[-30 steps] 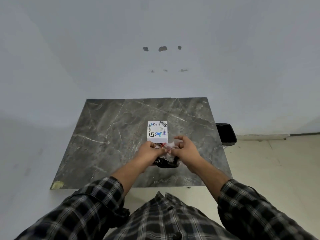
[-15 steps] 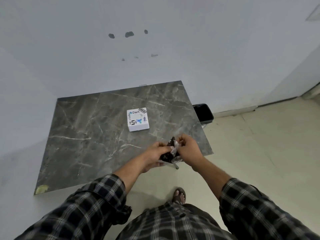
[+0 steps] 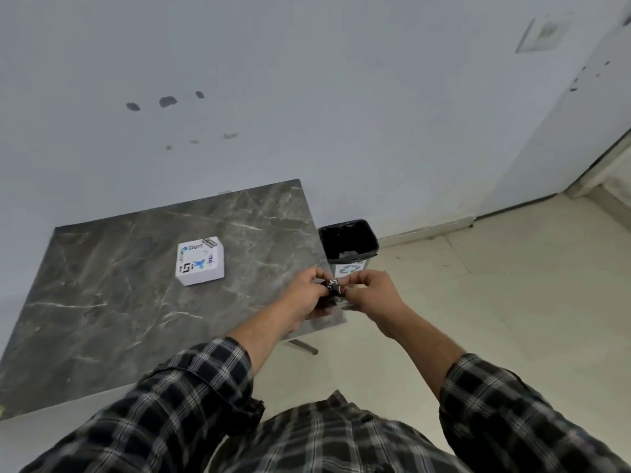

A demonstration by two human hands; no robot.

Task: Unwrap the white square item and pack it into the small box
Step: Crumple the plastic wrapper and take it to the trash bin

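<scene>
Head view, the only one: your left hand [image 3: 309,291] and right hand [image 3: 367,291] meet over the near right corner of the dark marble table [image 3: 112,302], fingers of both pinched on a small crumpled black wrapper [image 3: 333,287] with pale markings. Left fingertips clamp its left end, right fingertips its right end; the two grips sit close together, likely so you can ball the scrap up or pull it apart. A faint clear film seems to hang below the hands, too blurred to be sure. You hold the scrap off the table's edge, in line with the black-lined waste bin [image 3: 348,242] standing on the floor just beside the table's right side; my read is that the wrapper is headed there, which would explain why your hands are turned away from the work area. The white square item [image 3: 200,260], printed with logos and the word "Dart", lies flat on the table, well apart from both hands and untouched. Whether that is the unwrapped item or the small box itself, you cannot tell from here; no second white piece shows, so either the other is out of sight or hidden. Your checked sleeves [image 3: 191,387] are pushed back from the wrists, keeping cloth clear of the pinch. Judged from this, unwrapping looks done or nearly so, and packing is not yet begun.
</scene>
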